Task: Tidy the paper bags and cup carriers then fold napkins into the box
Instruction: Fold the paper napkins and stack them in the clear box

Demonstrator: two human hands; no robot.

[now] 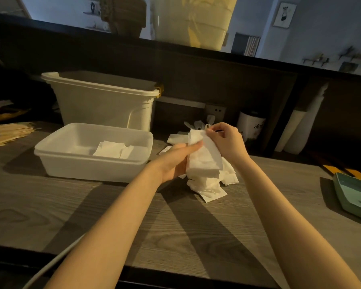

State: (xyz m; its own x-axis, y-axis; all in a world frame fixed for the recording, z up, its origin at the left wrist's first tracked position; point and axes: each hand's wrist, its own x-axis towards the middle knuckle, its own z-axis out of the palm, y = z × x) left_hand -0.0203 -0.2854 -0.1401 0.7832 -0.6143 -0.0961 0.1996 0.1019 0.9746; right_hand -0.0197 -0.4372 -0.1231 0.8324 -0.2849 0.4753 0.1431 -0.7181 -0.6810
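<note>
Two bare forearms reach in from the near edge over the grey wood-grain counter (50, 205) and meet at a bundle of white napkins (204, 161), which is held up just above the surface. The bundle is supported by the left hand (175, 161) from the side and beneath, fingers laid fairly straight along the paper with the thumb across its front. The top edge of one sheet is pinched by the right hand (227, 140) between thumb and curled fingertips — apparently to peel it away from the rest.

More loose napkins (213, 190) lie in a crumpled heap on the counter directly below the bundle. A few folded napkins (113, 149) are already set inside the shallow white box (92, 170), which stands just to the left of the hands. Behind it a taller white bin (104, 105) is seen, and a green tray (354, 197) sits at the right edge.

The paper is judged to be very light, thin and limp: it will droop unless supported, cling to neighbouring sheets, and tear or crease if tugged hard. A gentle pinch at a corner or free edge is best suited to separating one sheet — while the stack is steadied flat with the other hand. Folding is likely easier once the sheet is laid flat on the counter.
</note>
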